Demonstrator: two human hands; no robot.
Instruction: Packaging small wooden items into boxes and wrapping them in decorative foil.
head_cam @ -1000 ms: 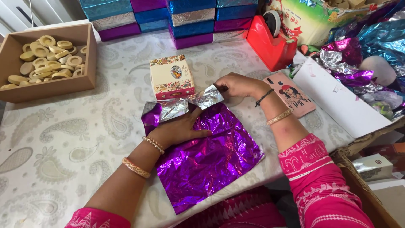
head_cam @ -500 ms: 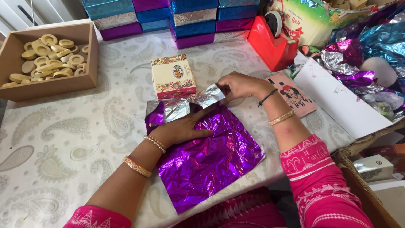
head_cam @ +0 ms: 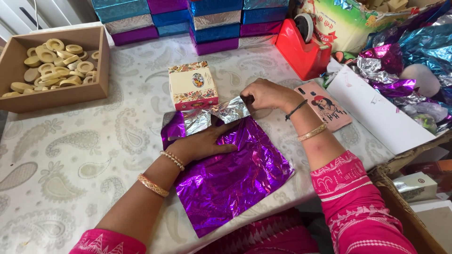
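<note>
A shiny purple foil sheet (head_cam: 230,183) lies on the patterned table, its far edge folded back so the silver underside (head_cam: 207,117) shows. My left hand (head_cam: 202,143) presses flat on the sheet just below that fold. The fingers of my right hand (head_cam: 266,94) pinch the fold's right end. A small printed cardboard box (head_cam: 192,85) stands just beyond the fold, apart from both hands.
An open brown box of pale round rings (head_cam: 52,66) sits far left. Stacked foil-wrapped boxes (head_cam: 197,19) line the back. A red tape dispenser (head_cam: 303,47), a phone in a pink case (head_cam: 327,108), a white board (head_cam: 376,113) and crumpled foil (head_cam: 405,70) crowd the right.
My hands and the foil sheet have hardly moved; the right hand keeps pinching the folded edge and the left stays pressed on the sheet.
</note>
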